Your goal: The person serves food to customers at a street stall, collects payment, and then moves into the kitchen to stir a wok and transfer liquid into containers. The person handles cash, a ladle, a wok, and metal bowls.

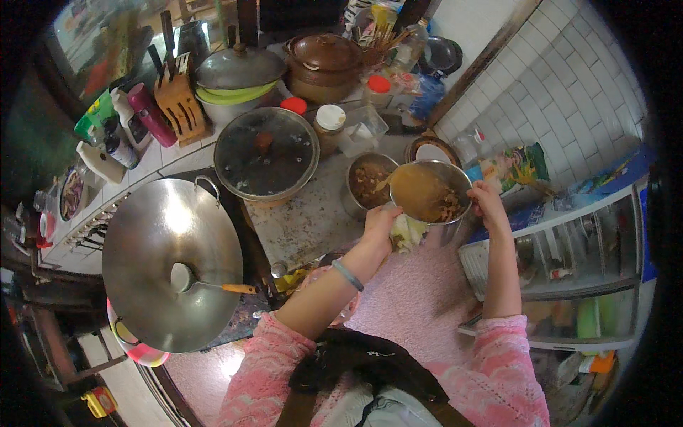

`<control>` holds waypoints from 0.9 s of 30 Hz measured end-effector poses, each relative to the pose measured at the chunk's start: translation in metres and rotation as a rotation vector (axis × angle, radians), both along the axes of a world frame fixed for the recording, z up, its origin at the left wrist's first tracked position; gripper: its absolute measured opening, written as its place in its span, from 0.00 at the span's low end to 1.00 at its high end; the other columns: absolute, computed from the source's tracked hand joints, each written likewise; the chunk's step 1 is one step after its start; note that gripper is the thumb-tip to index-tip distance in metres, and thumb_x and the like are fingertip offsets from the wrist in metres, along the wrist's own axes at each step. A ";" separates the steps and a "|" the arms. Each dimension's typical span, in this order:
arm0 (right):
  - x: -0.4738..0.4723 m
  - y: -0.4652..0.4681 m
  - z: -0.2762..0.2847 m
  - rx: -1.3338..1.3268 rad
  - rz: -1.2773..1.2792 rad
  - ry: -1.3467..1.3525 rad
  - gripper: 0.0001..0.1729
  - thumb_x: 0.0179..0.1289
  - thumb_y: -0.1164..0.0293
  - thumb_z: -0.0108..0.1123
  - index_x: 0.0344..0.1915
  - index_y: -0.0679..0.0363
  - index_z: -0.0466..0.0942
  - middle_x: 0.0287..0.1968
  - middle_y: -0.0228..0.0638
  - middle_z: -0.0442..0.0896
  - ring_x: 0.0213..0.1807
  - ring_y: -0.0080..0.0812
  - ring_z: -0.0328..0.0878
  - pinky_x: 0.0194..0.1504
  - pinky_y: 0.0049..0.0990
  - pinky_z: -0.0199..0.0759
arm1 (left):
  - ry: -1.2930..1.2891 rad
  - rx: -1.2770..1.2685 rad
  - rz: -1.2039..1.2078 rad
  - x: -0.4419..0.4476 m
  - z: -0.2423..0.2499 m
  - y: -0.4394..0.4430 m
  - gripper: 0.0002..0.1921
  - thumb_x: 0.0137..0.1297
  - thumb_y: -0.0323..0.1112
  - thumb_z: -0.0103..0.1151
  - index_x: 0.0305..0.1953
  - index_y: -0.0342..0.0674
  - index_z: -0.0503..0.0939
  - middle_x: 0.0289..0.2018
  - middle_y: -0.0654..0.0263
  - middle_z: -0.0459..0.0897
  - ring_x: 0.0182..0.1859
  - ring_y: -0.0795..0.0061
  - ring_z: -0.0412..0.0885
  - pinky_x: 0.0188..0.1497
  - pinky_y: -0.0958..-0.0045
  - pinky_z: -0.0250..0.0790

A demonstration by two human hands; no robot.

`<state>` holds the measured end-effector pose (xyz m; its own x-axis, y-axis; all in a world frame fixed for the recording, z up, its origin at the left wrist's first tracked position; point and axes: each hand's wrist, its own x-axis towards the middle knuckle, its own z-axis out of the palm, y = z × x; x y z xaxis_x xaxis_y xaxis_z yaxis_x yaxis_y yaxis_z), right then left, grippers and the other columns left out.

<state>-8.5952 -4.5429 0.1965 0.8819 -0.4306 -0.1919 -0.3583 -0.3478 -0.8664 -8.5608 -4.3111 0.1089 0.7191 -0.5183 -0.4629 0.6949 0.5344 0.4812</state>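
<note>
Between my two hands is a round metal pot (421, 187) of brown broth with meat pieces, tilted to the left. My left hand (381, 221) grips its lower left side, with a pale greenish cloth (408, 235) beneath. My right hand (484, 200) holds the rim at the right. Broth runs over the left lip into a second metal pot (349, 192), which holds brown chunks of food and stands on the stained counter. The fingers under the tilted pot are partly hidden.
A large wok (171, 240) with a ladle (183, 277) lies at the left. Behind it stands a glass-lidded pan (267, 155). Jars, a plastic container (364, 131) and a brown clay pot (324, 66) stand farther back. A glass-fronted cabinet (581, 267) is at the right.
</note>
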 end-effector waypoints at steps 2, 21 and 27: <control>0.005 0.001 0.002 0.006 -0.033 0.022 0.09 0.48 0.73 0.51 0.18 0.52 0.61 0.15 0.21 0.60 0.11 0.14 0.54 0.11 0.14 0.43 | 0.072 -0.051 0.005 0.003 -0.002 -0.002 0.09 0.54 0.29 0.49 0.36 0.29 0.72 0.32 0.56 0.77 0.34 0.63 0.77 0.36 0.64 0.70; 0.016 0.002 0.010 -0.025 -0.113 0.095 0.06 0.47 0.73 0.50 0.19 0.55 0.63 0.13 0.22 0.63 0.10 0.15 0.57 0.11 0.14 0.45 | 0.134 -0.042 0.077 0.003 0.000 -0.012 0.09 0.53 0.27 0.50 0.35 0.29 0.71 0.31 0.57 0.76 0.32 0.63 0.76 0.34 0.65 0.69; 0.012 -0.004 0.010 -0.009 0.027 0.037 0.06 0.46 0.72 0.50 0.18 0.55 0.63 0.13 0.22 0.63 0.10 0.15 0.58 0.11 0.14 0.46 | 0.102 -0.005 0.082 0.003 -0.003 -0.017 0.10 0.54 0.28 0.50 0.36 0.28 0.70 0.31 0.56 0.76 0.32 0.63 0.76 0.34 0.65 0.70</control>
